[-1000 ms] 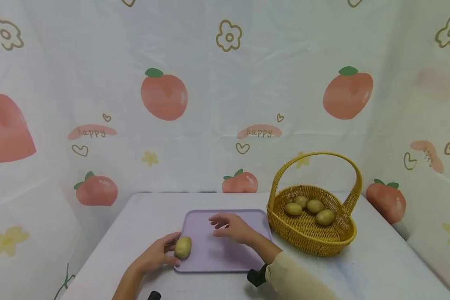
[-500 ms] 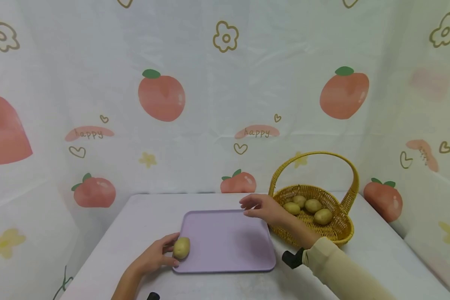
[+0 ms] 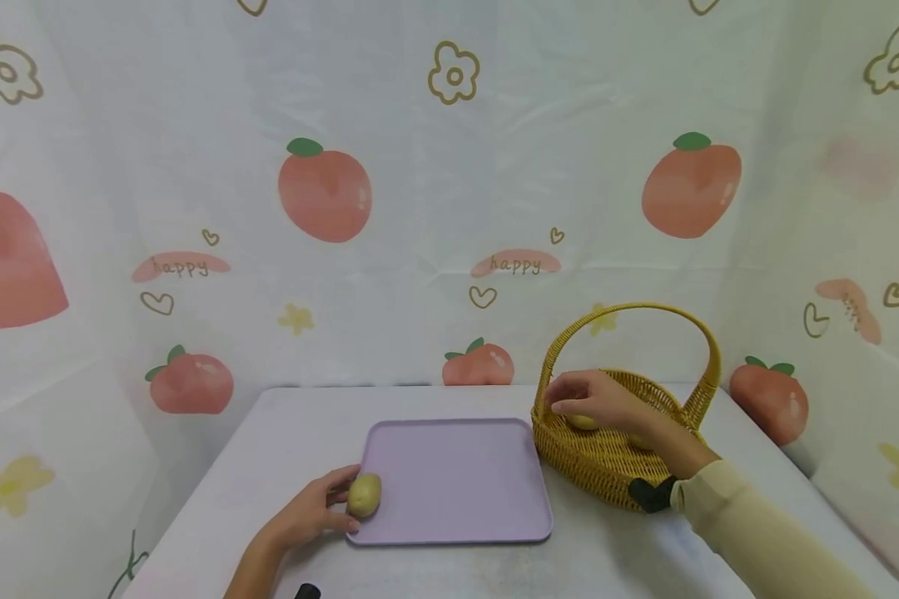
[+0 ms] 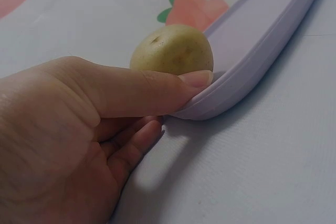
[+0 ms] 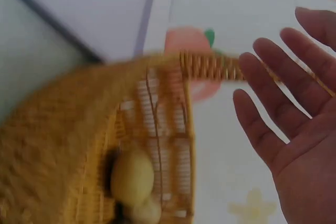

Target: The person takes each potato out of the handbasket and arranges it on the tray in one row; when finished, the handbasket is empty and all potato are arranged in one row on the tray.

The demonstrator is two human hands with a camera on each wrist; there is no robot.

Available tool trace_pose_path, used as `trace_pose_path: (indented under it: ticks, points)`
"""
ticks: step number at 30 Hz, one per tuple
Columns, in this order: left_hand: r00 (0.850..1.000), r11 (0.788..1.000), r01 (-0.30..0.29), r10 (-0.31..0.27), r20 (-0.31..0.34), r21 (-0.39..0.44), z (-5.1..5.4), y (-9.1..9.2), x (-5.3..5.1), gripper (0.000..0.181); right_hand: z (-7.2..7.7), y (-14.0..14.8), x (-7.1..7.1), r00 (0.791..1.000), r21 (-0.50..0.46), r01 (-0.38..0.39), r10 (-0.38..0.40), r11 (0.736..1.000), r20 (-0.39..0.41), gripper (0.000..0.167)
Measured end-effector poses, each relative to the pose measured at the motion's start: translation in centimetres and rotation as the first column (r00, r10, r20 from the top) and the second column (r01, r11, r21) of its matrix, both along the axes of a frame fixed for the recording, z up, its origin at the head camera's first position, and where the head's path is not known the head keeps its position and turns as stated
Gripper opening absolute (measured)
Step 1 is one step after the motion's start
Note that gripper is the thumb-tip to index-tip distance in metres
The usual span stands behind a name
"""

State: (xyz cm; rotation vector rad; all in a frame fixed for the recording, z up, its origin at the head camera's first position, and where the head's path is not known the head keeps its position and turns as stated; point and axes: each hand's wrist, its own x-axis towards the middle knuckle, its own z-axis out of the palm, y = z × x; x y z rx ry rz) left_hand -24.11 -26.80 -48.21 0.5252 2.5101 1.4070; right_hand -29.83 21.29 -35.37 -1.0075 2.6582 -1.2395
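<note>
In the head view, my left hand (image 3: 310, 512) stays at the left edge of a lilac tray (image 3: 457, 487), next to a potato (image 3: 364, 496) lying on it. The left wrist view shows the thumb (image 4: 152, 90) across the tray's rim (image 4: 231, 95), in front of the potato (image 4: 176, 51), with other fingers curled below near the tray's outer side. My right hand (image 3: 599, 401) hovers over the left part of a yellow wicker basket (image 3: 592, 478), holding nothing. Potatoes (image 5: 132, 177) lie inside the basket; the hand and forearm hide some in the head view.
The basket's tall arched handle (image 3: 637, 306) rises over the right forearm. A white table (image 3: 300, 424) carries both tray and basket. Behind and at the sides hangs a white curtain (image 3: 404, 333) printed with peaches.
My right hand has moved rightward from above the tray, past its right edge, to over the basket. The left hand, the potato on the tray and the tray keep their places.
</note>
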Motion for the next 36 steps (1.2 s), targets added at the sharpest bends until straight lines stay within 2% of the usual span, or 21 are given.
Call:
trace_pose_path:
  ticks: [6, 11, 16, 20, 25, 31, 33, 36]
  points:
    - [1.000, 1.000, 0.003, -0.003, -0.004, -0.007, -0.1, 0.1, -0.1, 0.092, -0.4, 3.3, -1.0, 0.997, 0.027, 0.067, -0.068, 0.997, 0.022, 0.025]
    - [1.000, 1.000, 0.012, -0.012, -0.006, 0.000, 0.1, 0.0, 0.0, 0.091, -1.3, 4.7, -2.2, 0.987, 0.014, 0.109, -0.110, 0.994, 0.120, 0.033]
    - [1.000, 1.000, 0.026, -0.026, -0.013, 0.007, 0.2, 0.0, 0.1, 0.089, -2.3, 5.3, -3.4, 0.959, 0.030, 0.141, -0.144, 0.990, 0.246, 0.042]
    - [1.000, 1.000, 0.022, -0.022, -0.010, 0.007, 0.1, 0.0, 0.2, 0.089, -3.3, 5.5, -4.5, 0.943, 0.060, 0.137, -0.149, 0.989, 0.299, 0.044]
    - [1.000, 1.000, 0.014, -0.014, -0.016, 0.000, 0.1, 0.1, 0.1, 0.089, -4.3, 5.3, -5.5, 0.949, 0.139, 0.119, -0.154, 0.983, 0.274, 0.044]
    - [1.000, 1.000, 0.007, -0.008, -0.026, -0.012, 0.1, 0.1, 0.2, 0.090, -4.6, 4.0, -5.5, 0.916, 0.137, 0.088, -0.134, 0.987, 0.378, 0.048]
    - [1.000, 1.000, 0.000, 0.000, -0.021, -0.017, 0.0, 0.1, 0.1, 0.090, -4.5, 3.6, -5.4, 0.923, 0.167, 0.066, -0.124, 0.984, 0.363, 0.046]
    - [1.000, 1.000, -0.005, 0.005, -0.009, -0.011, 0.0, 0.1, 0.1, 0.091, -4.6, 3.2, -5.5, 0.954, 0.280, 0.032, -0.113, 0.959, 0.279, 0.039]
